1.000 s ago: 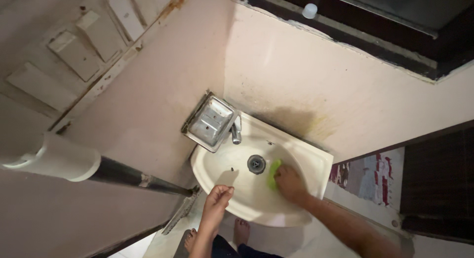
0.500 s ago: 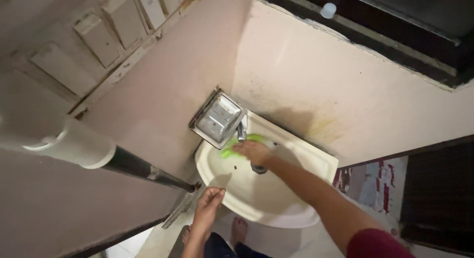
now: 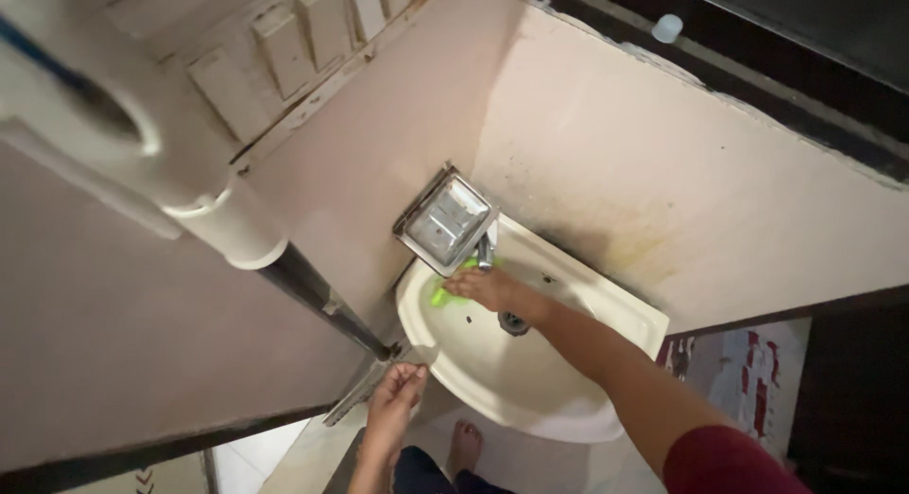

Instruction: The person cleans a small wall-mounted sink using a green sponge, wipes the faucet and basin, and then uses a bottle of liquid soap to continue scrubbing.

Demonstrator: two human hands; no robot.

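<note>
A white wash basin (image 3: 530, 380) is fixed in the corner of two pale walls. My right hand (image 3: 488, 288) presses a bright green sponge (image 3: 443, 291) against the basin's back left wall, just under the chrome tap (image 3: 486, 251). The drain (image 3: 514, 323) shows beside my forearm. My left hand (image 3: 398, 396) hangs loosely curled at the basin's front left rim, holding nothing.
A steel soap dish (image 3: 447, 220) is mounted on the wall above the tap. A white pipe with a dark section (image 3: 284, 267) crosses the left wall. A small white cap (image 3: 668, 27) sits on the dark window ledge. My bare feet (image 3: 464, 444) stand below the basin.
My right hand has carried the green sponge from the basin's right side, past the drain, to the back left under the tap. The view has shifted left.
</note>
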